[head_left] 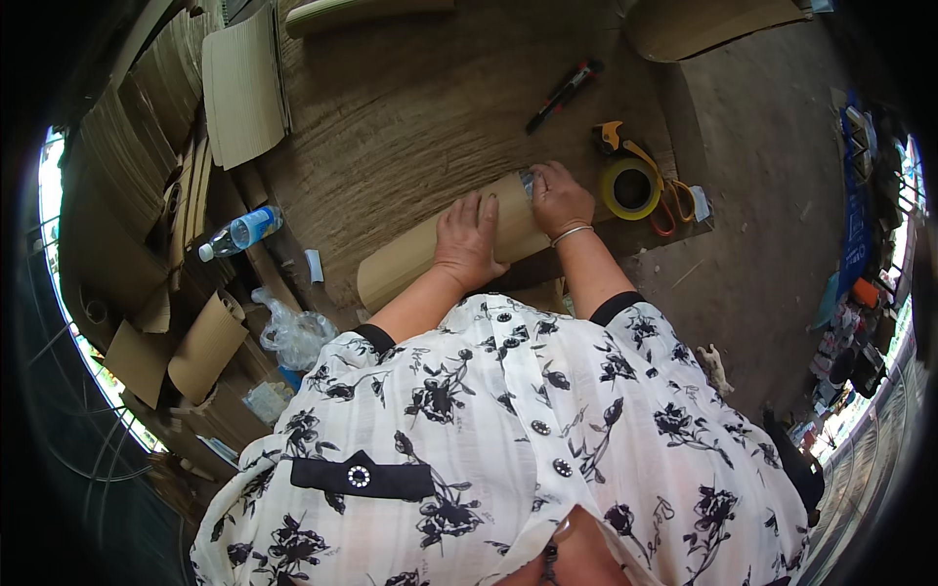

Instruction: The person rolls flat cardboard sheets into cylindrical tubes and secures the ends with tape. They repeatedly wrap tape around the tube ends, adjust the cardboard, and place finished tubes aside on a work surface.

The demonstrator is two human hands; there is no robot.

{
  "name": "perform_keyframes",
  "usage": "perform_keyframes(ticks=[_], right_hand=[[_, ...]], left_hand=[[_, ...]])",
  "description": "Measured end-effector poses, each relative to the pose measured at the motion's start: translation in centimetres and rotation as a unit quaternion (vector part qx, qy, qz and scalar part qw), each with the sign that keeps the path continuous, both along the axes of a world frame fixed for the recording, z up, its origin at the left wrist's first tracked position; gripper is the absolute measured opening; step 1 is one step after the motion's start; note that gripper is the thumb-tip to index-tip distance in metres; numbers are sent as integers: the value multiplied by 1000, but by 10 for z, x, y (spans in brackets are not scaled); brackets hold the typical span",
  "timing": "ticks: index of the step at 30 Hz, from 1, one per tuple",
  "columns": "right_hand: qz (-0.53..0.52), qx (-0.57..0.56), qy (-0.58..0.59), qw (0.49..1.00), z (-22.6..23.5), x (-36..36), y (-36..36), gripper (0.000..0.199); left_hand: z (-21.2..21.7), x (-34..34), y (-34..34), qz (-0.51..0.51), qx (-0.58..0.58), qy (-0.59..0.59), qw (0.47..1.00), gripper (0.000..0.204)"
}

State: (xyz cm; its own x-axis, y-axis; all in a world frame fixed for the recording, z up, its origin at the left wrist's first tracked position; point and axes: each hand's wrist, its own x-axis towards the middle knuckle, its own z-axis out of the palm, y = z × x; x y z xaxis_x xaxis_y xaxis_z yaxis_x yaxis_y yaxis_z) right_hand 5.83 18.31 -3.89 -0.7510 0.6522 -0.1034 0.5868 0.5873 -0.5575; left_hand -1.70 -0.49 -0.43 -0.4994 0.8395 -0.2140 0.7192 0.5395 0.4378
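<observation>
rough brown wooden desk [410, 107] carries one rolled brown cardboard tube [420, 256] near its front edge; left hand [469, 239] lies flat on it, right hand [559, 198] pinches its end beside one yellow tape roll [630, 188], one black marker [565, 95].

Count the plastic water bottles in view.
1. The plastic water bottle lies on its side at the left edge of the work surface, beside stacked cardboard. Others may be hidden under the clutter.

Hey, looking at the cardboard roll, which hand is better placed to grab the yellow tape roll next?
Probably the right hand: it sits at the end of the rolled cardboard beside the yellow tape roll. The left hand lies flat mid-roll, farther away, apparently holding it down.
</observation>
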Motion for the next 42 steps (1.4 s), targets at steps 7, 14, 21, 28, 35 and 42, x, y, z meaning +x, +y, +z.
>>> perform_keyframes(ticks=[7,14,21,28,35,42], right_hand=[[-12,-15,-41,999,-3,-9,16,23],[51,-1,-23,998,25,-3,25,31],[278,110,-95,949,62,45,-17,92],[300,-44,-259,917,81,-57,21,93],[-67,-303,34,950,30,-22,70,61],[-46,-126,85,987,12,-43,18,39]], left_hand=[[-1,-10,-12,15,-19,-22,999,120],[-2,-18,-14,9,-26,-77,997,120],[5,-34,-5,8,-72,-112,991,118],[8,-33,25,3,-78,27,997,123],[26,-69,46,8,-137,-17,990,124],[21,-90,52,10,-118,-56,991,122]])
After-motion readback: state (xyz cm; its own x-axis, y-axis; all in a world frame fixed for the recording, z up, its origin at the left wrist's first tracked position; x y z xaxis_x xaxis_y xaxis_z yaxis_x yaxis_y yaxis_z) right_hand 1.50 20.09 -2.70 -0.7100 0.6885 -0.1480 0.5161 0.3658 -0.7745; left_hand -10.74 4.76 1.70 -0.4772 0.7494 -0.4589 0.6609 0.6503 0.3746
